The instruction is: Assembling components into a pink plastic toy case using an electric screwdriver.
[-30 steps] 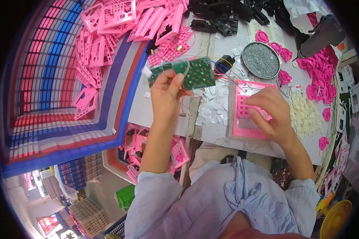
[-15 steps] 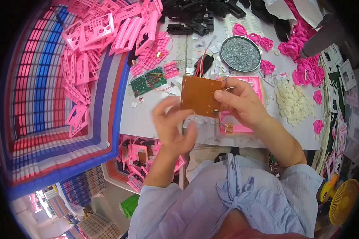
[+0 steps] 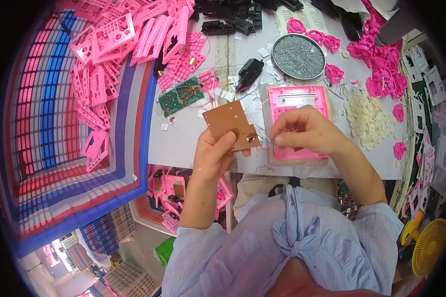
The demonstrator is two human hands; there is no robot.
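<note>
Board first: thin brown rectangular circuit board (image 3: 231, 123), copper side up, is held above the near edge of the white worktable (image 3: 183, 141), centre of the scene. Your left hand (image 3: 214, 156) has it pinched at the near-left corner, thumb on top, other fingers under. Your right hand (image 3: 305, 131) is curled nearly closed just right of it, fingertips nipped together on what looks like a fine wire off the board's near-right corner; too small to be sure.

Handling, judging by looks: board's light, stiff, prob. brittle at the solder joints. Grip by the edges, not the face. Wires are thin and soft, so pull gently, no yanking.

Under the right hand lies a pink plastic casing w/ a window slot (image 3: 296, 123). Far left of the board sits a green circuit board w/ coloured wires (image 3: 181, 95); a round metal tin of small screws (image 3: 299, 55) is further back.
</note>
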